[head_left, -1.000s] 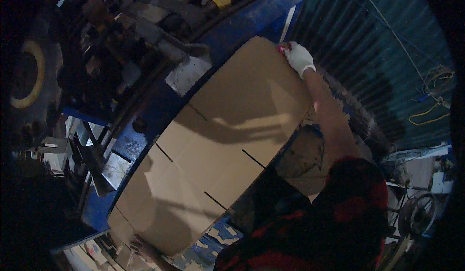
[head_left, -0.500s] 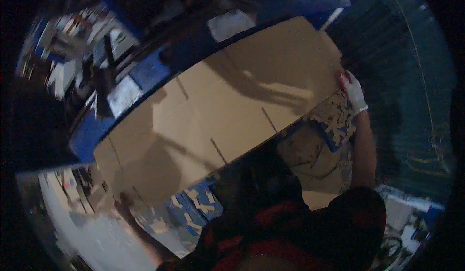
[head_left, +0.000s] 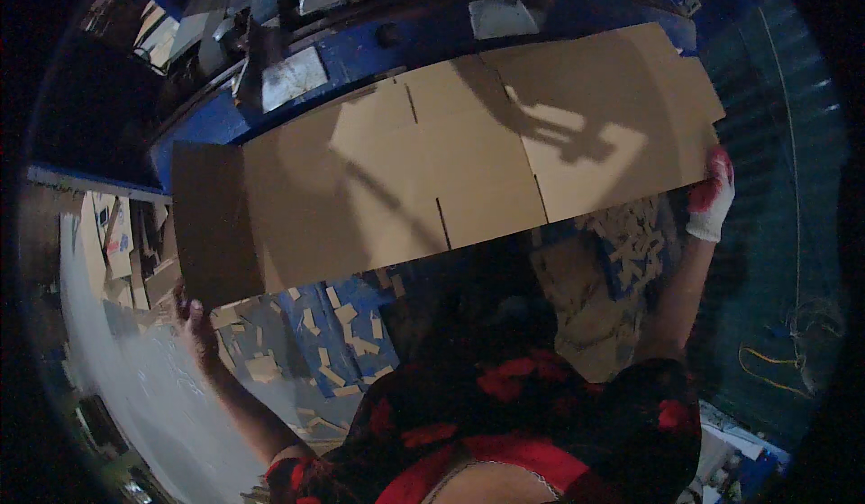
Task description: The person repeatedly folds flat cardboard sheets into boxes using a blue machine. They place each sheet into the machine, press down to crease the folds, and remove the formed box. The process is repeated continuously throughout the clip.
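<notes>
1. I count one cardboard sheet [head_left: 387,171], stretched across the middle of the frame, two dark slits [head_left: 442,225] in its lower edge.
2. Two hands are on it: the left hand [head_left: 194,319] (bare, thumb showing) clamped at the lower-left corner, the right hand [head_left: 717,187], in a white-and-red glove [head_left: 705,220], gripping the right end.
3. Both forearms [head_left: 239,405] angle upward and outward from the bottom of the frame.

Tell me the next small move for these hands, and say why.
Perhaps ease the left hand outward to flatten the cardboard sheet: its left end panel looks bent against the rest, while the gloved right hand holds the opposite end.
</notes>
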Demonstrator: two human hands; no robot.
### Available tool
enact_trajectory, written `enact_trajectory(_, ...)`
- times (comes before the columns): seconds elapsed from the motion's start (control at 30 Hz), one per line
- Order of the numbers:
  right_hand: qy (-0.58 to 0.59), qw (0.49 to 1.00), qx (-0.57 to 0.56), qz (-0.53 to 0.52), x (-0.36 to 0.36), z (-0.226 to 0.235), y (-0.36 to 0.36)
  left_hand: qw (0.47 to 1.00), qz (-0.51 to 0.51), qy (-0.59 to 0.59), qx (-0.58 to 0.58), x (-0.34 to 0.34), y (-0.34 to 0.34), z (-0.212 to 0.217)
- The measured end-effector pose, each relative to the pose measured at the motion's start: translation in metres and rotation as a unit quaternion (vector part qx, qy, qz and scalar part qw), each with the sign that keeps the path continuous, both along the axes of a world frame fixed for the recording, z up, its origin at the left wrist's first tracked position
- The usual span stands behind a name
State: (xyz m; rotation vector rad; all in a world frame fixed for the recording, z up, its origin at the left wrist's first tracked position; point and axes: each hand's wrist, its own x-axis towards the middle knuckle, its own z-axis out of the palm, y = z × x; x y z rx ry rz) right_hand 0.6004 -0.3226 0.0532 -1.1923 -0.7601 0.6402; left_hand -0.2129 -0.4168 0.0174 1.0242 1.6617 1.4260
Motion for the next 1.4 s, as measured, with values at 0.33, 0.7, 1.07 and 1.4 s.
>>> enact_trajectory(0.33, 0.136, 0.99, -0.014, 0.015, -0.123, -0.081, -0.003, 0.998, 0.062, -0.02, -0.013, 0.046, 0.017, -0.08)
enact_trajectory(0.7, -0.818, 0.51, -0.08, 0.254, -0.266, -0.046, -0.035, 0.792, -0.198, 0.573, 0.075, 0.196, 0.01, -0.062)
enact_trajectory(1.07, -0.806, 0.472, -0.092, 0.343, -0.25, -0.025, -0.026, 0.689, -0.24, 0.684, -0.016, 0.213, 0.013, -0.052)
enact_trajectory(1.4, -0.723, 0.532, -0.1, 0.43, -0.248, -0.009, -0.02, 0.667, -0.228, 0.707, -0.054, 0.217, 0.01, -0.057)
